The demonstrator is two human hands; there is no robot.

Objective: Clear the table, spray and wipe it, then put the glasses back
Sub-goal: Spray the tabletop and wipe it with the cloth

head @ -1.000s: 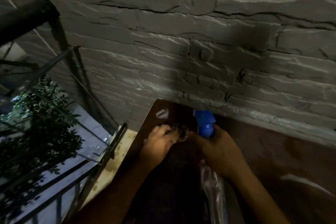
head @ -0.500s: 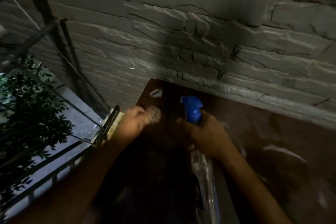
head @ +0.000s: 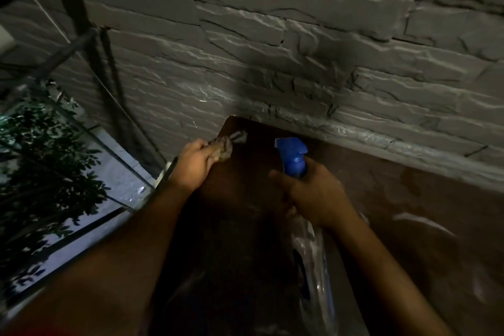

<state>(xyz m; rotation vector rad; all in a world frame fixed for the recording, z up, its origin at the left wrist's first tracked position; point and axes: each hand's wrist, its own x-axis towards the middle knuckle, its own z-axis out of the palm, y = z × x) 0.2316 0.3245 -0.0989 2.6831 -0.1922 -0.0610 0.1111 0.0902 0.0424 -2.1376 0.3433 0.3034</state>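
No glasses show on the brown table (head: 409,213), so I judge clearing done and wiping underway. At the far left corner my left hand (head: 192,165) curls its fingers around a crumpled cloth (head: 222,148). Rightward, my right hand (head: 313,196) wraps the blue-headed spray bottle (head: 293,157). Returning glasses remains.

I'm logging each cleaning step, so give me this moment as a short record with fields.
left hand: left hand grips a crumpled cloth near the table's far left corner
right hand: right hand holds the spray bottle by its neck, blue nozzle toward the wall
table: dark brown table, set against a grey stone wall
glasses: none in view
lighting: dim
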